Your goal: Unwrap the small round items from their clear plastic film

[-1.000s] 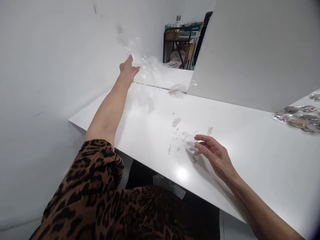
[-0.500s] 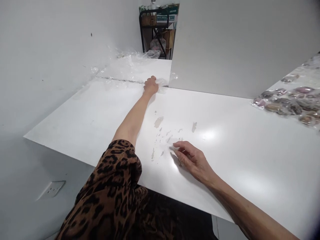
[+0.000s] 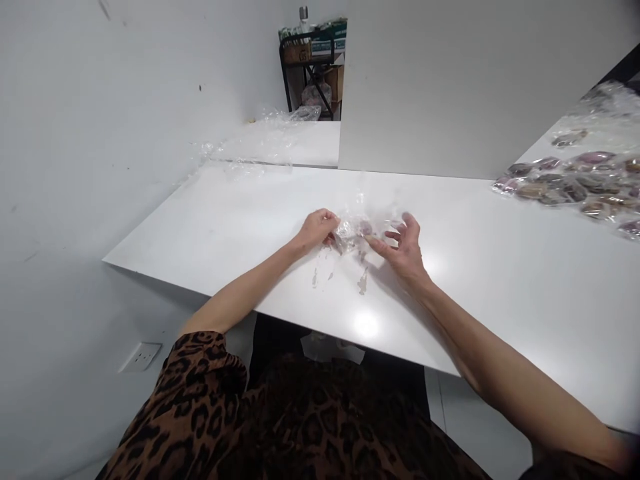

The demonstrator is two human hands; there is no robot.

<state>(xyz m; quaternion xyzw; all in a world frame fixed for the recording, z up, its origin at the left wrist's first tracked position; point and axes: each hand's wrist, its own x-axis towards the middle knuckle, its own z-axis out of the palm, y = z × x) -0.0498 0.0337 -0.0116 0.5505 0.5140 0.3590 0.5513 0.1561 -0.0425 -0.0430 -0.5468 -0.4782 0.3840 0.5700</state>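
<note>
A small clear plastic bag [image 3: 352,230], crinkled and shiny, is held just above the white table [image 3: 240,227]. My left hand [image 3: 319,227] pinches its left side, with the fingers closed on the film. On the other side, my right hand [image 3: 403,250] has its thumb and fingers spread apart around the bag's right part. The thumb touches the film or lies against it. Something pinkish shows through the plastic near that thumb, too blurred to name. Greyish worn patches [image 3: 363,281] mark the tabletop below the hands.
More loose clear bags [image 3: 270,143] lie at the back left by the wall. To the right are several wrapped brownish and pink items [image 3: 565,183] in clear plastic. A tall white panel [image 3: 425,87] rises behind the table. Beyond stands a black shelf rack [image 3: 307,63] with boxes.
My left hand has come back from the table's far edge toward me, bringing a clear plastic bag. My right hand has moved forward to meet it, spreading its fingers. The view has shifted slightly.
</note>
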